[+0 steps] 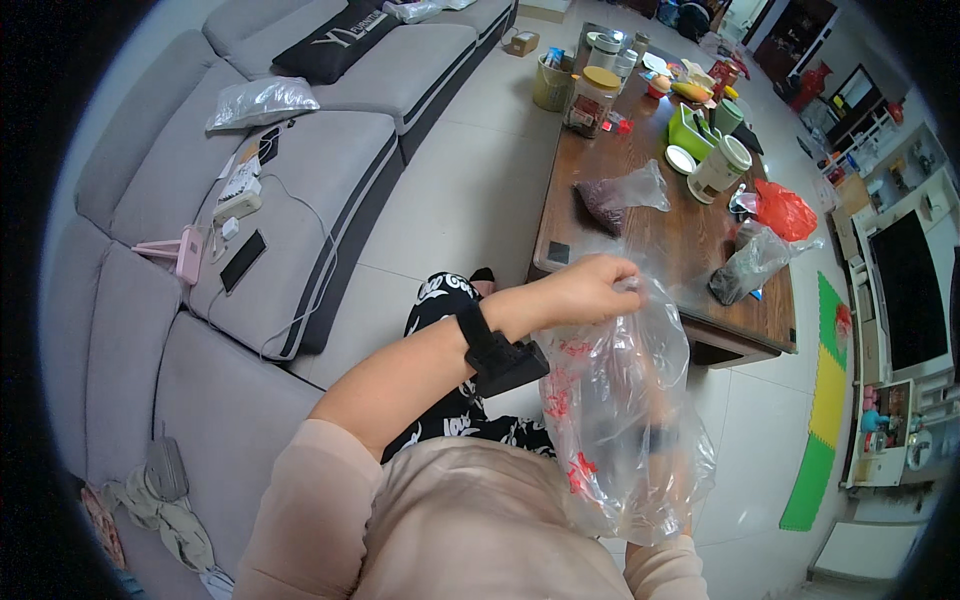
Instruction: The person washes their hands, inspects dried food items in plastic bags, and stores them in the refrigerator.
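Beside the table, the left hand pinches a red-printed clear bag; the right hand's grip, veiled by plastic, cannot be told. A black cushion carries white lettering.

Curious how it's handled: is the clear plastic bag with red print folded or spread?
Spread: the clear plastic bag hangs wide and crinkled below the left hand.

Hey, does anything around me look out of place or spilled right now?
I can't see any spill, but a white plastic power strip lies on the grey fabric sofa near a black-screened rectangular phone, an odd spot since that's seating. A crumpled beige cloth also lies there, looking untidy.
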Tool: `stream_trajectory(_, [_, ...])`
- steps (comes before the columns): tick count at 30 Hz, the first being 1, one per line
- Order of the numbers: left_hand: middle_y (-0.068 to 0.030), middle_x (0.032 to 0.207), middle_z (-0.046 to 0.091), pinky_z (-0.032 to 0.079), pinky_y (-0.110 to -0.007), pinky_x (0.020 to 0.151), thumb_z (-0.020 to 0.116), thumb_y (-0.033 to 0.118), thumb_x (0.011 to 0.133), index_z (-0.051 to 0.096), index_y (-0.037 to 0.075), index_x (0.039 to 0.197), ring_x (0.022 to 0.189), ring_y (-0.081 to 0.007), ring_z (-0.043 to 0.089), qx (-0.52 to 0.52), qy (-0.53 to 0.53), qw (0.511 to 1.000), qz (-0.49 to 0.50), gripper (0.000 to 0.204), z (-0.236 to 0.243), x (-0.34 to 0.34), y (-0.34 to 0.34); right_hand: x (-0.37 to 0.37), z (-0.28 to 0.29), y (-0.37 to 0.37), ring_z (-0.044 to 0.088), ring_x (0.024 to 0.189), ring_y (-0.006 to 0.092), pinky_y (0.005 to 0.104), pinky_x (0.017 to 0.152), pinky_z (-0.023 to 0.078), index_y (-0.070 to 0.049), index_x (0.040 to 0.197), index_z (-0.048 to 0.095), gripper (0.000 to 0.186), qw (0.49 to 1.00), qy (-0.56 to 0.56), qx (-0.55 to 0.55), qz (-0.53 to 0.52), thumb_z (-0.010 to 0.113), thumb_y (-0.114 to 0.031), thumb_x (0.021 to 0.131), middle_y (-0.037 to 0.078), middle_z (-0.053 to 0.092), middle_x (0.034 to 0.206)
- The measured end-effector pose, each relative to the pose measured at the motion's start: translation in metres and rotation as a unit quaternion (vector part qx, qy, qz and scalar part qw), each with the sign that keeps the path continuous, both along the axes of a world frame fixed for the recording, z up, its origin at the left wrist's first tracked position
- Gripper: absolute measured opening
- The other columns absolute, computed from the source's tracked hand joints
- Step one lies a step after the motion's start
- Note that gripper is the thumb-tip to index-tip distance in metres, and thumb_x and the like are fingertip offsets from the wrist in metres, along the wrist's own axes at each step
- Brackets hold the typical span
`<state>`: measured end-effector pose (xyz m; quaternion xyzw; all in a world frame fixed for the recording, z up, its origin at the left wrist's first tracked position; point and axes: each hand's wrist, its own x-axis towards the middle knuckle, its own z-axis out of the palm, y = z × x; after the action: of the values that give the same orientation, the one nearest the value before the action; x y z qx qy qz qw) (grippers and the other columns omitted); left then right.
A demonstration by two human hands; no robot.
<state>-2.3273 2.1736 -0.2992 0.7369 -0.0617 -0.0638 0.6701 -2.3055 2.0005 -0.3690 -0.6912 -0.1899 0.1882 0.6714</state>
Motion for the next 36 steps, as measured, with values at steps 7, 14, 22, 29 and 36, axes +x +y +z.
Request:
stream_trajectory(7, [-0.0138,0.088,0.058,0.046,-0.032,0.068,0.057,0.021,0.082,0.056,0.000,0.098,0.076,-0.0198,0.059,0.088,-0.111,0.987,0.071,0.027,0.006,-0.022,-0.038,-0.009,-0.002,0.006,0.056,0.087,0.0201,0.0326,0.079,0.045,-0.004,0.102,0.059,0.026,1.000,-0.007,-0.017,0.004,0.062,-0.018,0.080,0.008,0.060,0.098])
stream_trajectory(14, [-0.0170,0.100,0.042,0.043,-0.039,0.080,0.050,0.015,0.087,0.048,0.001,0.102,0.087,-0.0342,0.052,0.105,-0.165,0.980,0.047,0.021,-0.006,-0.053,-0.082,-0.013,-0.011,0.016,0.056,0.088,0.0202,0.0327,0.080,0.045,-0.004,0.103,0.059,0.027,0.999,-0.009,-0.031,0.010,0.062,-0.018,0.080,0.009,0.059,0.099])
stream_trajectory(22, [-0.0173,0.096,0.040,0.046,-0.040,0.068,0.050,0.006,0.083,0.046,-0.002,0.101,0.076,-0.0333,0.054,0.124,-0.174,0.977,-0.024,0.020,-0.007,-0.063,-0.113,-0.013,-0.021,0.013,0.056,0.089,0.0202,0.0327,0.080,0.045,-0.004,0.104,0.058,0.028,0.999,-0.014,-0.040,-0.017,0.062,-0.018,0.080,0.009,0.059,0.099])
stream_trajectory(29, [-0.0180,0.094,0.040,0.046,-0.039,0.068,0.053,0.002,0.080,0.046,-0.004,0.098,0.076,-0.0333,0.053,0.140,-0.181,0.974,-0.012,0.020,-0.030,-0.062,-0.128,-0.015,-0.029,0.021,0.056,0.089,0.0203,0.0328,0.081,0.045,-0.004,0.104,0.058,0.028,0.999,-0.019,-0.043,-0.011,0.062,-0.018,0.080,0.009,0.059,0.100])
stream_trajectory(36, [-0.0215,0.114,0.042,0.043,-0.042,0.082,0.060,0.013,0.077,0.049,-0.001,0.110,0.097,-0.0362,0.050,0.205,-0.225,0.952,-0.019,0.038,-0.008,-0.054,-0.120,-0.014,-0.039,0.017,0.055,0.090,0.0203,0.0328,0.081,0.045,-0.004,0.105,0.058,0.029,0.998,-0.019,-0.045,-0.025,0.062,-0.018,0.080,0.009,0.059,0.101])
